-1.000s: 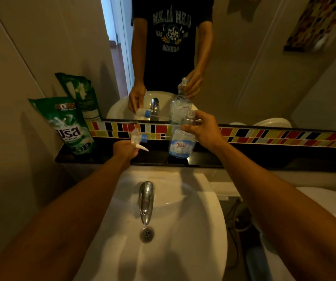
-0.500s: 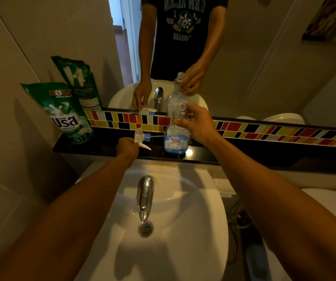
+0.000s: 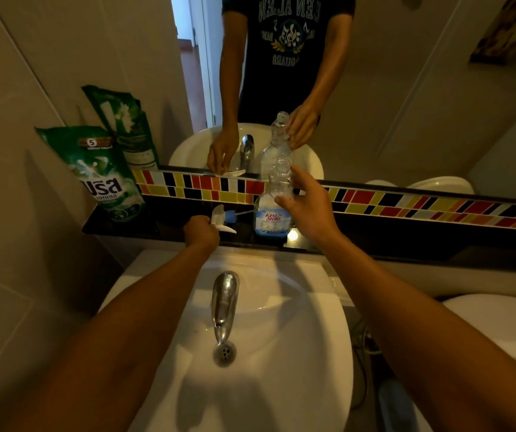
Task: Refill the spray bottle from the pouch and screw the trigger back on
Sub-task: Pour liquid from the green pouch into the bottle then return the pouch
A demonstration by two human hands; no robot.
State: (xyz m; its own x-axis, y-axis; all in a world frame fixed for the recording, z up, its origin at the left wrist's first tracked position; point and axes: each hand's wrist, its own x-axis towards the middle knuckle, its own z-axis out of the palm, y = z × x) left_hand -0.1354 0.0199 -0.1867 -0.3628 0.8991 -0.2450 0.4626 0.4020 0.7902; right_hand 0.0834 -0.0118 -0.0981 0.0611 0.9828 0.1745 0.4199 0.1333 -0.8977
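A clear spray bottle (image 3: 273, 218) with a blue label stands upright on the black shelf (image 3: 406, 241) behind the sink, its neck uncapped. My right hand (image 3: 308, 202) grips the bottle's neck from the right. My left hand (image 3: 202, 232) rests on the shelf to the bottle's left, closed on the white trigger head (image 3: 223, 218) with its blue collar, which lies on its side. A green refill pouch (image 3: 104, 174) leans against the wall at the shelf's left end.
A white sink (image 3: 269, 353) with a chrome tap (image 3: 224, 302) lies below the shelf. A mirror above a band of coloured tiles (image 3: 406, 202) reflects a person and both hands. A white toilet (image 3: 506, 325) stands at the right.
My left hand has lowered the trigger head onto the shelf. My right hand has kept its hold on the bottle's neck. The camera has tilted down a little.
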